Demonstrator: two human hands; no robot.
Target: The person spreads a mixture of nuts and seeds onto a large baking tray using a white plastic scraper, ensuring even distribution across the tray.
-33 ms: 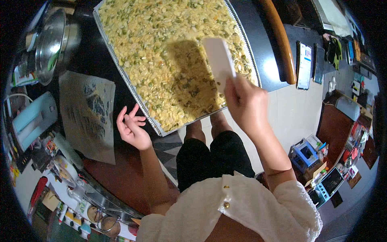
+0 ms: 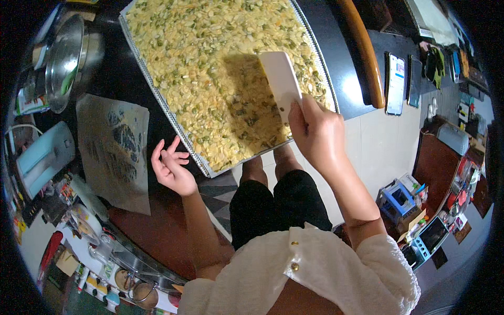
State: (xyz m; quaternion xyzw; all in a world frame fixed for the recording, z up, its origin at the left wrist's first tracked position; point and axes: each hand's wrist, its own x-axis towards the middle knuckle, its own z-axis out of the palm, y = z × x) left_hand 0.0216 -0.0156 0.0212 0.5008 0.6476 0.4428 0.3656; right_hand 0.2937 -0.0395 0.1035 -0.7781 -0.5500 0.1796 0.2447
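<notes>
Right hand (image 2: pixel 321 131), pinching pale scraper (image 2: pixel 281 76), nudged left over flake-and-seed layer (image 2: pixel 184 63); even strokes should suit; left hand (image 2: pixel 177 172) loosely spread.

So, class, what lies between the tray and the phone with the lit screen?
In the head view, a brown wooden rod lies there, with dark countertop between it and the tray.
</notes>
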